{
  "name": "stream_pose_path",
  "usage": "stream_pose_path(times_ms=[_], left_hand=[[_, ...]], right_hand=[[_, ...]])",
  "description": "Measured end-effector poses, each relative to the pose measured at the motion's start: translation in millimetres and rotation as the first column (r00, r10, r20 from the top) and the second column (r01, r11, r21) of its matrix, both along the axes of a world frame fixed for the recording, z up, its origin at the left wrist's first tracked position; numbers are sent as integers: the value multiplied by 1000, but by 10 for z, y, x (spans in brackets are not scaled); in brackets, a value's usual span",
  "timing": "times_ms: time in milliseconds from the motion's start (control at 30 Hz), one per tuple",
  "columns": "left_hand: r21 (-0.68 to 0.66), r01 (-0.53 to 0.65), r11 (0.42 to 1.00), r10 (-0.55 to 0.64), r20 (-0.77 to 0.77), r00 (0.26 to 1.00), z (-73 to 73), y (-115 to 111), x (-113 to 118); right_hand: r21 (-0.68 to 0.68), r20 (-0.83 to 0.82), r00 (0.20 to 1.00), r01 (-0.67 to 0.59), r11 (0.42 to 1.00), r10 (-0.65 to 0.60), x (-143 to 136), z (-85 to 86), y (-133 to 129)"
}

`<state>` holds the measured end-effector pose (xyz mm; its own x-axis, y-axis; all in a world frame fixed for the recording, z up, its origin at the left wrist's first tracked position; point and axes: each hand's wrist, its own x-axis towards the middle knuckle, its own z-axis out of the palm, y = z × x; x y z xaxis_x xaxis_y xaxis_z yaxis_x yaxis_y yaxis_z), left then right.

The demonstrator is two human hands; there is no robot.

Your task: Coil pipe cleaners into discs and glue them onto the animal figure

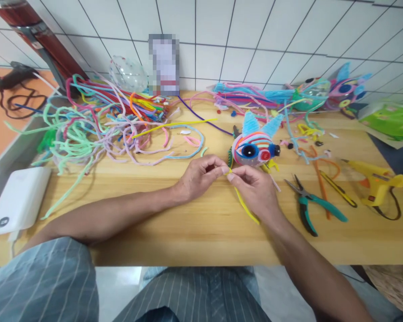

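My grey striped shirt (191, 295) is nearest. Over the wooden table (188, 241), my left fingers (227, 170) and right fingers (231, 175) pinch one end of a thin, fuzzy yellow stem (244, 205); its rest hangs beside my right palm.

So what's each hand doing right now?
Left hand: fingers closed, pinching the yellow pipe cleaner.
Right hand: fingers closed, pinching the same pipe cleaner.
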<state>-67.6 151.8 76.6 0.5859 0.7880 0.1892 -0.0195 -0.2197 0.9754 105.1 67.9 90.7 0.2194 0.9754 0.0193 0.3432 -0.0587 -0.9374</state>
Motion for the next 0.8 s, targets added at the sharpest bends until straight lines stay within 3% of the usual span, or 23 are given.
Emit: stream_pose_path(times_ms=[267,433,633,700,800], left_hand=[[-278,-67,958,108,136,985,-119,-147,71],[-369,40,928,-11,81,997,-97,-68,60],[-210,246,946,-264,-65,962,12,165,0],[-137,257,957,-274,-126,953,35,182,-16],[-22,187,982,-188,-166,968,37,140,-23]], right_hand=[[-28,-121,992,29,999,-33,-69,-13,33],[15,-79,996,44,999,-43,-41,0,28],[-1,70,998,-4,1000,4,14,17,-10],[13,142,990,0,1000,-2,8,6,-24],[12,156,988,-11,1000,9,-7,-2,-29]])
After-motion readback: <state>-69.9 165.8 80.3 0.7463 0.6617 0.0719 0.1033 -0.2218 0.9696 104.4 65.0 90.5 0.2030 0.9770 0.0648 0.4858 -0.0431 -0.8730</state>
